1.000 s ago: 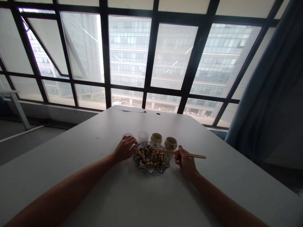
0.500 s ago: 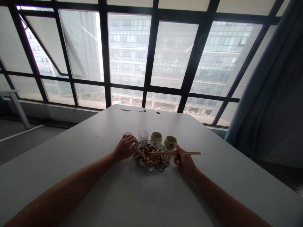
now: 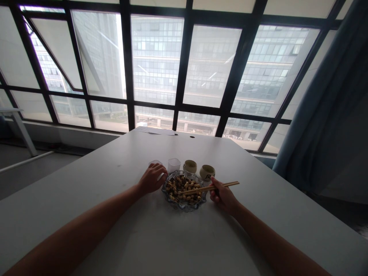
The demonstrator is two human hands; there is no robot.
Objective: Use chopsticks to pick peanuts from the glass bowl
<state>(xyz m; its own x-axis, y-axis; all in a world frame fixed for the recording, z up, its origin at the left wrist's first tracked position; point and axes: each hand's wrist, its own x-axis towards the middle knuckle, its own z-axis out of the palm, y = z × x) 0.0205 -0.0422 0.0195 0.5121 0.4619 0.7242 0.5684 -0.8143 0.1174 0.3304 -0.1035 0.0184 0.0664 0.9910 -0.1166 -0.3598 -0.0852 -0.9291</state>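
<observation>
A scalloped clear glass bowl stands on the white table, filled with peanuts in their shells and darker small pieces, perhaps seeds. At its left rim is my left hand, fingers bent and closed on the rim; the fingertips are partly hidden. My right hand, to the right of the bowl, grips a pair of wooden chopsticks. Their tips point left and down into the peanuts, close together. Whether anything is pinched between them is too small to tell.
Behind the bowl stand a clear plastic cup and two cream cups, the right one bearing a dark character. Another clear container is partly hidden behind my left hand. Papers lie at the table's far edge.
The chopsticks have tilted, their tips lower and slightly nearer to me in the peanuts, their back ends raised. My right hand has shifted slightly left. My left hand stays in place.
</observation>
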